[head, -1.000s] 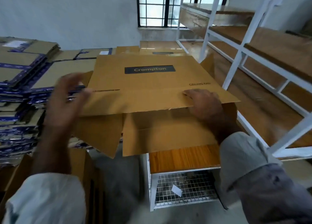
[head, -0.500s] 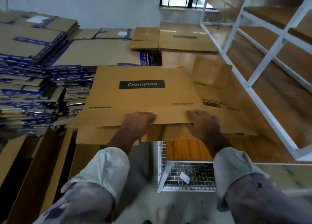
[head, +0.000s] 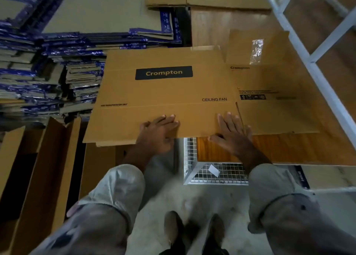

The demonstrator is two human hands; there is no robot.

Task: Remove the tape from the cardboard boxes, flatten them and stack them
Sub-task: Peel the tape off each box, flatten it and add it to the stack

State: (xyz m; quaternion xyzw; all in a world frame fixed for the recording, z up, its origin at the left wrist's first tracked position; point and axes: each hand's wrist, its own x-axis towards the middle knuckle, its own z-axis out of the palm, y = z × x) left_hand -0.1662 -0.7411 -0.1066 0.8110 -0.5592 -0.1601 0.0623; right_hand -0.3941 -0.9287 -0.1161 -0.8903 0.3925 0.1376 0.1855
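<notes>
Hands lay flat on the near edge of the flattened Crompton box (head: pixel 163 93), left hand (head: pixel 157 132) and right hand (head: pixel 232 132) both with fingers straight, pressing. The box rested half on the wooden shelf (head: pixel 289 149), untaped as far as visible. Beyond, a clear tape strip (head: pixel 256 50) remained on another flap; flattened stacks (head: pixel 57 62) stood behind. Stacking looked pending.

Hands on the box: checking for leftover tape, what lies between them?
In the head view, only bare cardboard of the box lies between left hand and right hand.
</notes>
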